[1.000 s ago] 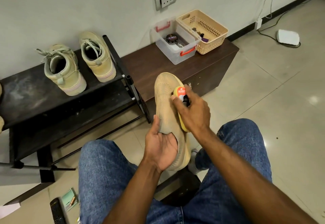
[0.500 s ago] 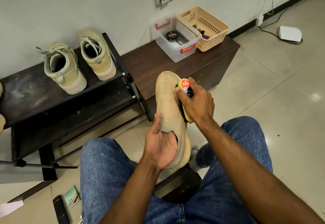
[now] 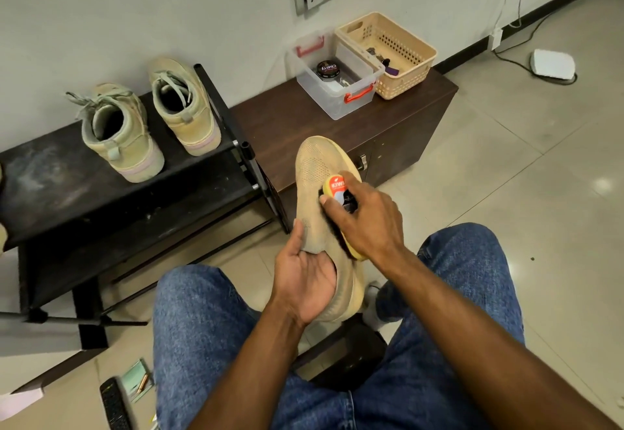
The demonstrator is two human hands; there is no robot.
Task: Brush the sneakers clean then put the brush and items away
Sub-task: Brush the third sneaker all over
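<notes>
Tiled floor (image 3: 506,176); brush (image 3: 337,190) seemingly against sneaker (image 3: 317,173)

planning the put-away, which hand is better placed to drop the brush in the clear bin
Right. The right hand already grips the brush, nearer the clear bin; the left hand holds the sneaker.

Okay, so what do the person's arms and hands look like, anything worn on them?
Both forearms are bare, with no sleeves in view. The left hand and right hand show no gloves, rings, watch or bands. Below them, blue jeans cover the legs.
</notes>
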